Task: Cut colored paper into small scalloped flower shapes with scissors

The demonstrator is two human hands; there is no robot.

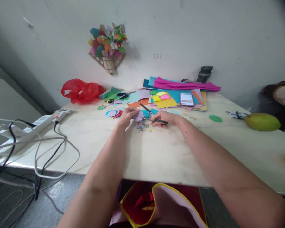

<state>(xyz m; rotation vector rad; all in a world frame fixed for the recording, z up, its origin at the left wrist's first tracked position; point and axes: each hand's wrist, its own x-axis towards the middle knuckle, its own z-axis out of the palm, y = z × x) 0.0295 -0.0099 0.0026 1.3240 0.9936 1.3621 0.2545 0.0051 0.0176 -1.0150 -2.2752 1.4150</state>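
My left hand (129, 115) pinches a small lilac paper piece (139, 116) above the table. My right hand (167, 118) grips a pair of scissors (161, 121) with dark handles, and the blades point left at the lilac piece. Just behind lies a dark pen-like stick (145, 108) near blue scalloped cutouts (146, 113). Left of my left hand are more scalloped cutouts (112, 113) in lilac, blue and red. Tiny coloured scraps (144, 127) are scattered under and between my hands.
Coloured sheets (168, 103) and a magenta roll (185, 85) lie at the back. Another pair of scissors (124, 94) is near a red plastic bag (82, 91). Power strips (35, 129) and cables line the left side. A green-yellow fruit (262, 122) sits right.
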